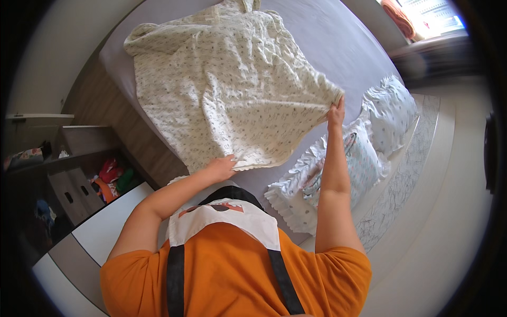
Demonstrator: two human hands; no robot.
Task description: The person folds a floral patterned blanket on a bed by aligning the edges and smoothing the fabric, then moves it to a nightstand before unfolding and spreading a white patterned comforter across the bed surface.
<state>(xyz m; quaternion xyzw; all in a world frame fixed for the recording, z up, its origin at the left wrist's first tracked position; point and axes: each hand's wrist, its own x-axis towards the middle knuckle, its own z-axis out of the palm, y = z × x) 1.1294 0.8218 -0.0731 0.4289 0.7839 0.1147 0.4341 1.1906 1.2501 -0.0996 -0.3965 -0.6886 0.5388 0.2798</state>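
Note:
A large off-white cloth with a small dark print (245, 95), probably a bed cover or sheet, lies wrinkled across a bed with a pale lilac fitted sheet (332, 35). My right hand (336, 114) grips its right corner and pulls the fabric taut. At the near edge of the cloth, my left hand (221, 168) has its fingers on the hem, pinching it. The far end of the cloth is bunched near the top of the view. Beside my right forearm are a ruffled white pillow (293, 198) and a patterned folded fabric (362, 162) on top of it.
Another ruffled pillow (390, 113) rests by the headboard (412, 158) on the right. At left stands an open cabinet (75, 190) holding colourful items (113, 178), with wooden floor (103, 99) between it and the bed. An orange rolled textile (398, 20) sits by the window.

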